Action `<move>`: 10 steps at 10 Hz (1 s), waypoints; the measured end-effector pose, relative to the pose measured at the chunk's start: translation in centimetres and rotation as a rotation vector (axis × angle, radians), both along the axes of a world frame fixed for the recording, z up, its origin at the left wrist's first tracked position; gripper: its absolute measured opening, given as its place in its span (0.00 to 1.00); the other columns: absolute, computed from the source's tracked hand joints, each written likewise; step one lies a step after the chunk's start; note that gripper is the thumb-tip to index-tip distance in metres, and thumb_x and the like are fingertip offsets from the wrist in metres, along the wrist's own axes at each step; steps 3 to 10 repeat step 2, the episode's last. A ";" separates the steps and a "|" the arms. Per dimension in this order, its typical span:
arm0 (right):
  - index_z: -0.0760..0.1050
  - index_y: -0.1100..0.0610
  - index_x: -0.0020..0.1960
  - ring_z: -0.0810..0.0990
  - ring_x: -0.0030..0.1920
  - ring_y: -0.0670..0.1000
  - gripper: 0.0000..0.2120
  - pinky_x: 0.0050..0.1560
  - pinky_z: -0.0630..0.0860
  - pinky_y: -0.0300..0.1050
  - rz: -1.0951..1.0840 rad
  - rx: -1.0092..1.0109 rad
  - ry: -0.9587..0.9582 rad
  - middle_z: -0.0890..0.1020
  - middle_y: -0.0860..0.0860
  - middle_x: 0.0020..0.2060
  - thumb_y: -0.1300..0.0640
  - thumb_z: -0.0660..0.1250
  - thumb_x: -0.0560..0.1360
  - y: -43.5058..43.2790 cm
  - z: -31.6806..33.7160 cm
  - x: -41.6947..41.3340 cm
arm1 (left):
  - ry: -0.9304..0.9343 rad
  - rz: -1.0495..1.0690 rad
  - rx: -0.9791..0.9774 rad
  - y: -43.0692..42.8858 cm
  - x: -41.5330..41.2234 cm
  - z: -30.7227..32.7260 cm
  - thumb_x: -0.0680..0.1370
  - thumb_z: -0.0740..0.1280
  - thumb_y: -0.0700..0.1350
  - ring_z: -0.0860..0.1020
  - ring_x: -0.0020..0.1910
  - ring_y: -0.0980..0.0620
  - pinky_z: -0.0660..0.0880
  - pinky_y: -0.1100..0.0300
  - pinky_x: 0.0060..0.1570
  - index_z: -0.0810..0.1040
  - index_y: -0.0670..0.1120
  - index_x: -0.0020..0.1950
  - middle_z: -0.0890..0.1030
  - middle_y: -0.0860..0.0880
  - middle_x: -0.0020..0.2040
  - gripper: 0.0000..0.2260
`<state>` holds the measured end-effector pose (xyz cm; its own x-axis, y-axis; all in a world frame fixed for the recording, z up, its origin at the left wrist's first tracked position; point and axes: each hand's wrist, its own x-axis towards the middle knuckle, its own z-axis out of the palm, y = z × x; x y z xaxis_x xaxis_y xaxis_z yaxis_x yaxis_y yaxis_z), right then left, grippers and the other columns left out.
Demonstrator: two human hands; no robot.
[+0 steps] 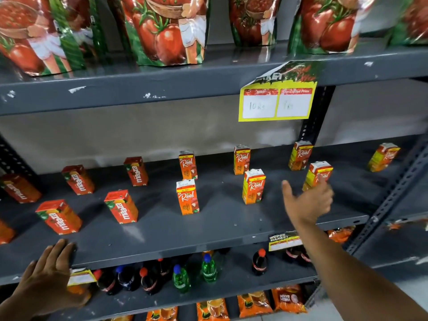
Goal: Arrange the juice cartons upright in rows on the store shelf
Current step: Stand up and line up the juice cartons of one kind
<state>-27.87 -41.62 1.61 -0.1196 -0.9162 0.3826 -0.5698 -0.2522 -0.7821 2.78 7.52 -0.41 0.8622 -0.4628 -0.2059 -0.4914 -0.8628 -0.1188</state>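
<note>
A grey metal store shelf (162, 232) seen from above and in front, with small juice cartons standing upright on it, spaced well apart in two loose rows. On the left are red mango cartons (121, 206); in the middle and to the right are orange Real cartons (187, 197).

The step in hand looks like straightening the right end of the front row. The right hand (309, 200) reaches across the shelf — fingers spread and loosely curled, thumb out to the left — and holds nothing. Its fingertips are at the lower front of one Real carton (318, 173), which leans slightly; whether they actually touch it cannot be told, because the hand covers the carton's base. Another front-row Real carton (254, 186) stands just to the left of the hand, apart from it.

The left hand (49, 272) lies flat with fingers together on the front edge of the shelf, at the lower left, gripping nothing — it seems to be steadying the person.

The next move, by my judgement, calls for closing the right hand around the leaning carton and setting it square and in line with its neighbours. The carton is light and narrow, so a gentle push low down could tip it instead.

Tomato-printed pouches (166, 28) fill the shelf above, and a yellow price tag (276, 103) hangs from its edge. Soft-drink bottles (180, 278) stand on the shelf below.
</note>
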 end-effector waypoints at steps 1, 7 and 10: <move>0.58 0.62 0.73 0.68 0.65 0.70 0.48 0.64 0.66 0.66 -0.065 0.136 0.087 0.68 0.67 0.67 0.45 0.78 0.63 -4.2 0.1 -3.3 | 0.004 -0.009 -0.001 1.3 1.9 -2.6 0.49 0.72 0.70 0.59 0.73 0.41 0.63 0.40 0.69 0.60 0.42 0.74 0.62 0.42 0.75 0.60; 0.55 0.64 0.74 0.70 0.66 0.70 0.52 0.63 0.69 0.65 0.041 0.299 0.289 0.70 0.67 0.68 0.40 0.77 0.63 -6.5 -0.2 -5.2 | 0.132 0.050 -0.045 3.0 3.6 -5.0 0.49 0.78 0.61 0.63 0.70 0.40 0.68 0.39 0.64 0.64 0.42 0.73 0.65 0.42 0.74 0.56; 0.55 0.64 0.74 0.70 0.66 0.70 0.52 0.63 0.69 0.65 0.041 0.299 0.289 0.70 0.67 0.68 0.40 0.77 0.63 -6.5 -0.2 -5.2 | 0.132 0.050 -0.045 3.0 3.6 -5.0 0.49 0.78 0.61 0.63 0.70 0.40 0.68 0.39 0.64 0.64 0.42 0.73 0.65 0.42 0.74 0.56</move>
